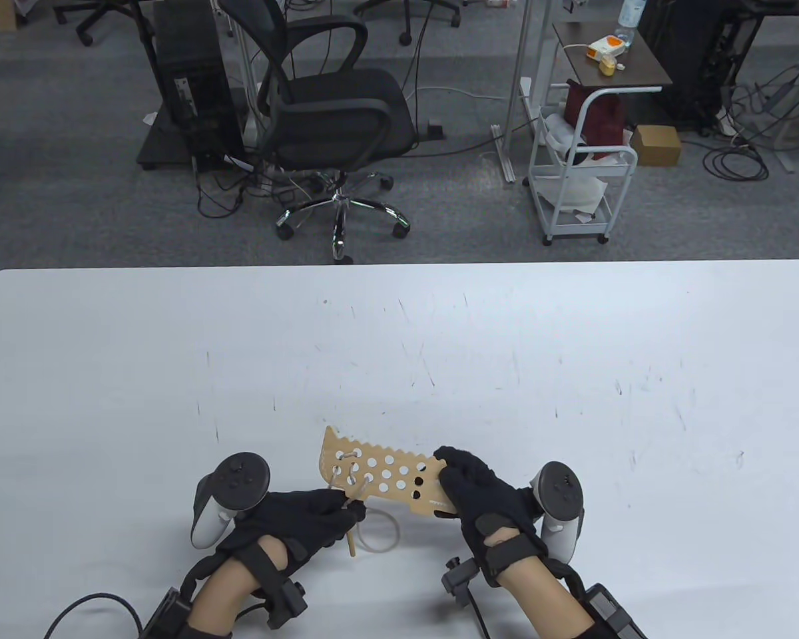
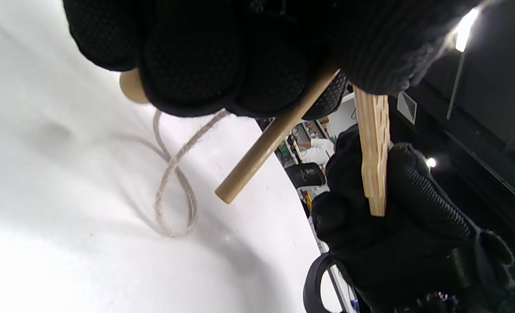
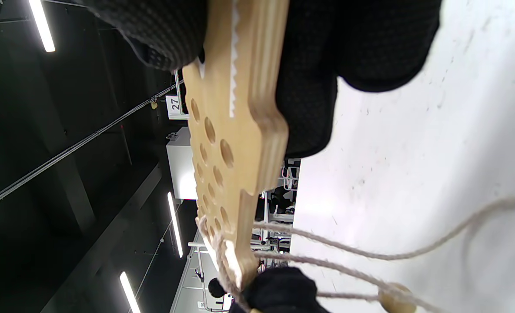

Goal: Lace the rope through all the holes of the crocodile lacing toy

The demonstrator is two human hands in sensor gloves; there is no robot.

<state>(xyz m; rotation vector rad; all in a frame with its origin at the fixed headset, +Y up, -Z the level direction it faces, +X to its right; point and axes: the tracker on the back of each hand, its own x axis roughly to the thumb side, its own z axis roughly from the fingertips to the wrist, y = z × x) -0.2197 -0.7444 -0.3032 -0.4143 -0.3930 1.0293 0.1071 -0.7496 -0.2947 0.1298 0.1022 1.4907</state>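
Between the hands, the crocodile lacing toy (image 1: pixel 385 476) is held above the worktop (image 1: pixel 572 373): the right hand (image 1: pixel 483 496) grips one end, while the left hand (image 1: pixel 299 522) pinches the wooden needle (image 2: pixel 271 138), its rope (image 2: pixel 175 182) looping just below.

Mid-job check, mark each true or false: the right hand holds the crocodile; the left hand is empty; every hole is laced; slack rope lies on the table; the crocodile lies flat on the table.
1. The right hand holds the crocodile. True.
2. The left hand is empty. False: it pinches the wooden needle.
3. Every hole is laced. False: rope runs only through holes at one end.
4. Slack rope lies on the table. True.
5. The crocodile lies flat on the table. False: it is held up on edge.
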